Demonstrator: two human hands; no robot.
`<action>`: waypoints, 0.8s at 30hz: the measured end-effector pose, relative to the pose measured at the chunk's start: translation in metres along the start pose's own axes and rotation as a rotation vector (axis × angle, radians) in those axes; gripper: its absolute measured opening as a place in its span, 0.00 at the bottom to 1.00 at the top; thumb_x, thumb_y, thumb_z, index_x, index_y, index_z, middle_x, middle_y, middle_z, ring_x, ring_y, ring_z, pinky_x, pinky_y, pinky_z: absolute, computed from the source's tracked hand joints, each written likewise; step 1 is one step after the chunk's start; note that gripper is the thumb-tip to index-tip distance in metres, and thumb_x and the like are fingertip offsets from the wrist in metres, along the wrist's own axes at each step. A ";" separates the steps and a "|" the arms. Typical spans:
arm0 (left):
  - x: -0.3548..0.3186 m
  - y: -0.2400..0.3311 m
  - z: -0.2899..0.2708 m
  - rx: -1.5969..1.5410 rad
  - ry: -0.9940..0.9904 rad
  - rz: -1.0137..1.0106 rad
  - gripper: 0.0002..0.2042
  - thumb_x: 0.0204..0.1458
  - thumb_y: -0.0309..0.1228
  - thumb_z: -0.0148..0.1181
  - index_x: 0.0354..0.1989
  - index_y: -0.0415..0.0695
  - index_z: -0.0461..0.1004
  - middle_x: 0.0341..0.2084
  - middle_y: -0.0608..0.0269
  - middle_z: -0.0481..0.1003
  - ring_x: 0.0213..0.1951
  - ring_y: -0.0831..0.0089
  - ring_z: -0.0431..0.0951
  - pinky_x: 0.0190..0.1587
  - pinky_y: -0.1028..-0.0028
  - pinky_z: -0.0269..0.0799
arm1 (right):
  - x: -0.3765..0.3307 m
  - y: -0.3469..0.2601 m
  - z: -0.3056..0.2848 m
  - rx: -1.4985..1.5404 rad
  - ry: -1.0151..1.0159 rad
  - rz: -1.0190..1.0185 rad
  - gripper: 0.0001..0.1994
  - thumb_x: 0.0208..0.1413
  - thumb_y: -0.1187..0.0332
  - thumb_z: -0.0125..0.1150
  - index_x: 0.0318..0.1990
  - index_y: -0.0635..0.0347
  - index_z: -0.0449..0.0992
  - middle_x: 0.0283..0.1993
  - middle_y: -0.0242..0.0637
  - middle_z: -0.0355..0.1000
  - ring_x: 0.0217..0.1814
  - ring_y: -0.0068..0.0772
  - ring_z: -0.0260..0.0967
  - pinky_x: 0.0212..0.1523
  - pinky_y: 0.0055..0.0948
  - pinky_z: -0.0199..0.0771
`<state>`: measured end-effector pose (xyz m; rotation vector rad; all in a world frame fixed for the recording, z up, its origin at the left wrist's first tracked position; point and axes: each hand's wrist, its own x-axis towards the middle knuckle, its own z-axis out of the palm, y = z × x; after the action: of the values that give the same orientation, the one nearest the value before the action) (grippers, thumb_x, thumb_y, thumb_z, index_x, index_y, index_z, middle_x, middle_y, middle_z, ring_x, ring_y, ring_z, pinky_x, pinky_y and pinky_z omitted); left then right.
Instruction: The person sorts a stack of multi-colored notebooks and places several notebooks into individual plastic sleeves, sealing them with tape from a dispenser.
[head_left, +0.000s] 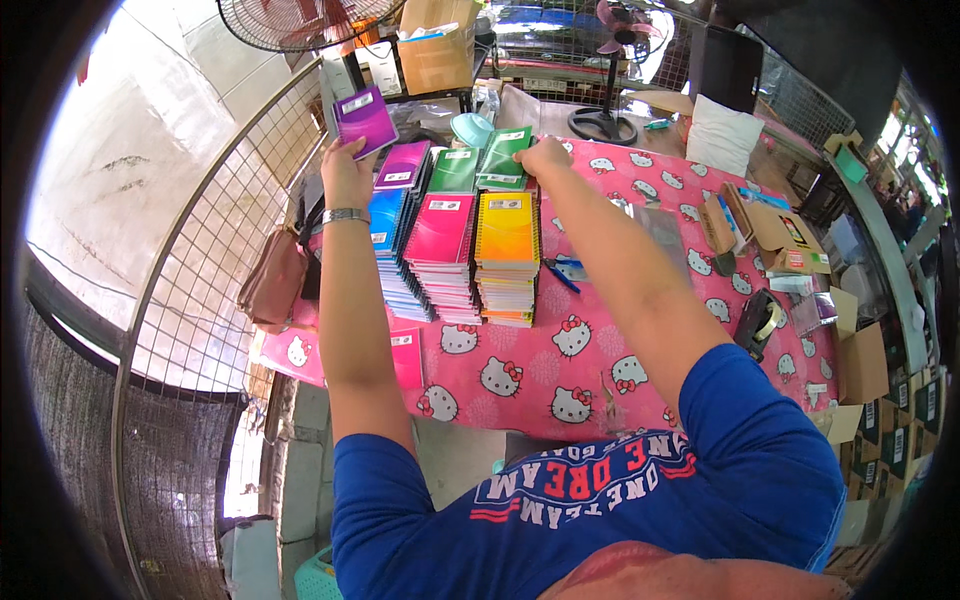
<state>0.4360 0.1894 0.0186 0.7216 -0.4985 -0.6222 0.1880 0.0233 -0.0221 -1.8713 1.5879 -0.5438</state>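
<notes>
My left hand [345,168] grips a purple spiral notebook [366,122] by its lower edge, raised above the far left of the stacks. At the far right stack, my right hand [545,160] has its fingers closed on the right edge of a green notebook [504,152], which sits slightly askew on top. Between the hands stand a purple-topped stack [402,165] and another green-topped stack [453,172]. Nearer to me are tall stacks topped with a blue notebook [385,217], a pink notebook [440,226] and a yellow notebook [508,230].
A pink patterned cloth [540,365] covers the table. Blue-handled pliers [563,277] lie right of the stacks; a tape dispenser [760,325] and opened cardboard boxes [785,238] are farther right. A brown bag [275,280] stands at the left edge, beside a wire mesh fence [215,190].
</notes>
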 end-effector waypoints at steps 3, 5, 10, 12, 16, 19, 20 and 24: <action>-0.065 0.001 0.041 -0.187 -0.174 -0.162 0.11 0.49 0.17 0.51 0.42 0.31 0.66 0.39 0.51 0.72 0.44 0.55 0.74 0.52 0.56 0.73 | 0.027 0.011 -0.011 -0.157 0.224 -0.023 0.28 0.38 0.53 0.71 0.47 0.62 0.76 0.50 0.46 0.73 0.51 0.44 0.73 0.51 0.36 0.72; -0.133 0.008 0.026 -0.123 -0.154 -0.244 0.14 0.48 0.17 0.51 0.46 0.37 0.66 0.43 0.56 0.71 0.47 0.61 0.73 0.52 0.59 0.71 | 0.014 -0.003 -0.001 -0.140 0.200 -0.052 0.28 0.39 0.54 0.71 0.47 0.63 0.76 0.50 0.46 0.73 0.51 0.45 0.72 0.51 0.36 0.72; -0.271 -0.019 -0.002 -0.256 -0.116 -0.345 0.25 0.48 0.16 0.52 0.56 0.39 0.58 0.49 0.54 0.69 0.50 0.61 0.73 0.56 0.60 0.69 | 0.005 -0.025 0.003 -0.095 0.159 -0.076 0.26 0.40 0.59 0.69 0.47 0.64 0.74 0.50 0.50 0.73 0.52 0.47 0.72 0.51 0.36 0.72; -0.299 -0.045 -0.001 -0.262 -0.106 -0.382 0.22 0.50 0.17 0.50 0.56 0.39 0.60 0.48 0.53 0.71 0.48 0.61 0.75 0.52 0.60 0.74 | 0.025 -0.016 -0.005 -0.026 0.245 -0.220 0.22 0.46 0.62 0.63 0.48 0.62 0.71 0.52 0.48 0.69 0.57 0.48 0.66 0.52 0.40 0.68; -0.317 -0.068 -0.025 -0.153 -0.062 -0.510 0.19 0.54 0.24 0.51 0.55 0.42 0.61 0.52 0.54 0.69 0.51 0.60 0.74 0.54 0.60 0.71 | 0.006 -0.033 -0.021 0.513 0.184 -0.425 0.31 0.36 0.66 0.71 0.50 0.63 0.64 0.46 0.50 0.69 0.48 0.47 0.70 0.49 0.38 0.71; -0.316 -0.066 -0.031 -0.297 -0.015 -0.517 0.17 0.58 0.34 0.50 0.55 0.44 0.62 0.54 0.55 0.68 0.52 0.60 0.73 0.54 0.58 0.70 | -0.064 -0.046 -0.037 1.108 -0.341 -0.339 0.34 0.37 0.69 0.70 0.54 0.62 0.60 0.43 0.45 0.69 0.44 0.39 0.69 0.46 0.38 0.70; -0.314 -0.057 -0.020 -0.379 0.028 -0.468 0.18 0.59 0.38 0.48 0.55 0.44 0.63 0.54 0.56 0.69 0.52 0.60 0.73 0.54 0.58 0.70 | -0.082 -0.033 -0.034 0.974 -0.391 -0.372 0.35 0.38 0.69 0.70 0.55 0.61 0.58 0.43 0.43 0.69 0.44 0.37 0.69 0.45 0.37 0.70; -0.315 -0.038 -0.001 -0.362 0.023 -0.362 0.13 0.60 0.36 0.48 0.51 0.45 0.64 0.52 0.59 0.70 0.52 0.66 0.72 0.54 0.64 0.69 | -0.163 0.014 -0.012 0.511 -0.396 -0.550 0.32 0.44 0.63 0.68 0.55 0.63 0.59 0.42 0.46 0.67 0.44 0.41 0.67 0.46 0.39 0.68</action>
<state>0.1994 0.3789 -0.0743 0.4744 -0.2224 -1.0114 0.1380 0.1794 -0.0099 -1.8446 0.5958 -0.6783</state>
